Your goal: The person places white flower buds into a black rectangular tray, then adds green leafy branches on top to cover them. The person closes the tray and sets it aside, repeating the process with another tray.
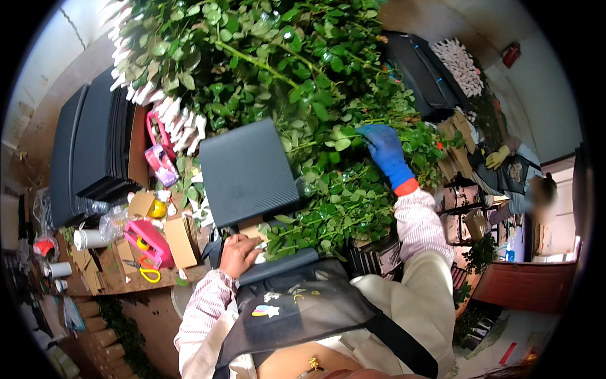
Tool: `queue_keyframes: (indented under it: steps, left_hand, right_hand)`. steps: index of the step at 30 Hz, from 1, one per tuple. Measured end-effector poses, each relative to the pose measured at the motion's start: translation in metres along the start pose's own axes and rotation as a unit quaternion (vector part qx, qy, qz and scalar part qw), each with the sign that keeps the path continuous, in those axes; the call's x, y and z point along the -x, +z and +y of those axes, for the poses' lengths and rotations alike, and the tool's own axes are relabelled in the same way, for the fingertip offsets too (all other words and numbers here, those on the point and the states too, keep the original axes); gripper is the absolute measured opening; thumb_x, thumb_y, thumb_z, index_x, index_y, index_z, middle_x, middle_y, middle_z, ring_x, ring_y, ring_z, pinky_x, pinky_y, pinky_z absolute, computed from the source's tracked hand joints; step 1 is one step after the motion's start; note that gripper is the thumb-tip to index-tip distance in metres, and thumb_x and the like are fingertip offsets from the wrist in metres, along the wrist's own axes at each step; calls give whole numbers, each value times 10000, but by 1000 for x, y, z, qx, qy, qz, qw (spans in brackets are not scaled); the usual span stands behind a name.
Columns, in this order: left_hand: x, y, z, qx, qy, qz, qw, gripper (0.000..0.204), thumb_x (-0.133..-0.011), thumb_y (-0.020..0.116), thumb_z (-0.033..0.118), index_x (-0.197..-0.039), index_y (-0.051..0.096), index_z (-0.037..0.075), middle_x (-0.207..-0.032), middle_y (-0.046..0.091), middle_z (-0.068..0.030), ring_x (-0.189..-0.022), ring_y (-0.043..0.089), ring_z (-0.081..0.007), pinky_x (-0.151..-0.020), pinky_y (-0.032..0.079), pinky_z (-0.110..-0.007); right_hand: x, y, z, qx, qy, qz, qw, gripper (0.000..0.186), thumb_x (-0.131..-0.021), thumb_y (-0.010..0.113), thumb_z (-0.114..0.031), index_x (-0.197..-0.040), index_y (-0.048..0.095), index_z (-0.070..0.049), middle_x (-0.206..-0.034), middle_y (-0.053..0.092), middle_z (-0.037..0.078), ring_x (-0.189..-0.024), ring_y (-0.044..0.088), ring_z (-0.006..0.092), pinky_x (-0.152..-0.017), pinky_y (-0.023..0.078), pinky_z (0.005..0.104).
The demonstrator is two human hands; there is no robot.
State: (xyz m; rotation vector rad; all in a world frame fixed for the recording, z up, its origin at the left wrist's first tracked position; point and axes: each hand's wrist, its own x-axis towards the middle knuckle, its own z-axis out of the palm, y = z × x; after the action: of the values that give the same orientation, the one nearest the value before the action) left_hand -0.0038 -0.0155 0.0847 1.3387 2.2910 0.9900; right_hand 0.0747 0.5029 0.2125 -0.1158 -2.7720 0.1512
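A big heap of leafy green stems [252,69] fills the upper middle, with white-wrapped ends [180,123] along its left side. My right hand [384,151], in a blue glove with a red cuff, reaches into the leaves with its fingers closed around a leafy stem [344,140]. In front of the heap lies a dark ribbed sheet [249,174]. My bare left hand [238,254] is at the sheet's near edge, beside a small brown cardboard piece [254,228]. Its fingers are bent and close together; what lies under them is hidden. More leafy stems [341,218] lie between my hands.
Stacked black sheets [104,142] stand at the left. On the table are a pink holder [148,243], orange-handled scissors [149,271], yellow tape [157,209] and cardboard pieces [181,242]. A person in yellow gloves [497,156] works at the right, beyond a black rack [464,211].
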Motion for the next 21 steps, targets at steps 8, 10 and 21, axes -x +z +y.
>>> queue_keyframes:
  steps: [8, 10, 21]
  left_hand:
    - [1, 0, -12, 8, 38, 11, 999, 256, -888, 787, 184, -1107, 793, 51, -998, 787, -121, -948, 703, -306, -882, 549, -406]
    - [-4, 3, -11, 34, 52, 41, 997, 218, -886, 795, 167, -1068, 794, 47, -1015, 785, -110, -947, 719, -304, -865, 566, -415]
    - [5, 23, -19, 140, -123, 3, 982, 269, -922, 793, 280, -1087, 808, 68, -935, 777, -189, -848, 755, -343, -802, 590, -412]
  right_hand:
    - [22, -31, -5, -7, 55, 204, 977, 408, -790, 629, 47, -1168, 721, -75, -1197, 699, 159, -1130, 646, 383, -1017, 506, 476]
    - [57, -32, -4, -17, 122, 169, 978, 442, -818, 604, 32, -1236, 712, -62, -1223, 694, 182, -1142, 645, 391, -1053, 494, 469]
    - [226, -19, 71, -52, 328, 212, 919, 469, -869, 597, -7, -1334, 648, -35, -1351, 647, 211, -1278, 601, 391, -1110, 475, 439]
